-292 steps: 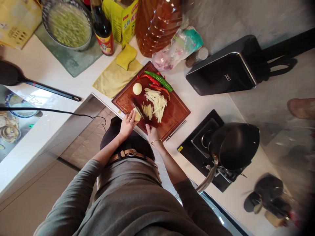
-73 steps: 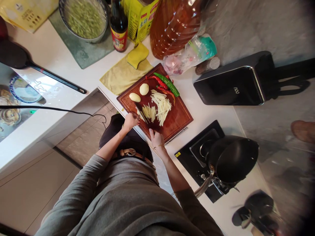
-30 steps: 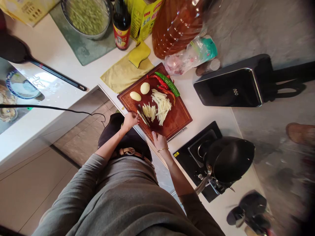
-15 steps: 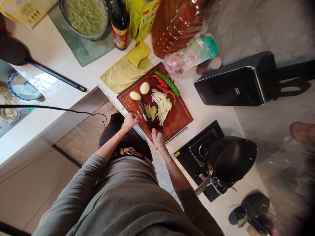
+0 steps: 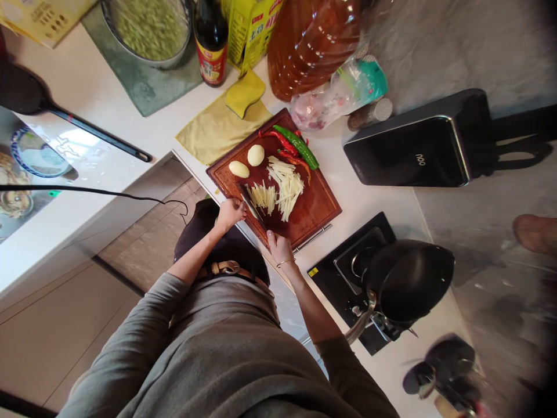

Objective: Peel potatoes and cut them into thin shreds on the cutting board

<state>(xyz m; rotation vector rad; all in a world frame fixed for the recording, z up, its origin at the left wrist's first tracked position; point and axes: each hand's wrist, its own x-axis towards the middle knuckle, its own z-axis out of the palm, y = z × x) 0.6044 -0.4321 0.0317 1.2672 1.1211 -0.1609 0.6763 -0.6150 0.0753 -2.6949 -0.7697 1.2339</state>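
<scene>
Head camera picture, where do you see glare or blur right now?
Head view: strong glare on the white counter beside the black spatula, with small highlights on the amber bottle; the dark items at lower right look blurred, and the right-hand corners fade to black; the cutting board and pale strips look fairly sharp.

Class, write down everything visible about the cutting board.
The cutting board is a reddish-brown, wood-like rectangle with a groove inside its rim and a silvery bar at its lower-right edge. It lies flat, angled, on the white counter. Pale strips, two rounded pale pieces, red peppers and a green pepper rest on it; whether the knife touches it is unclear.
</scene>
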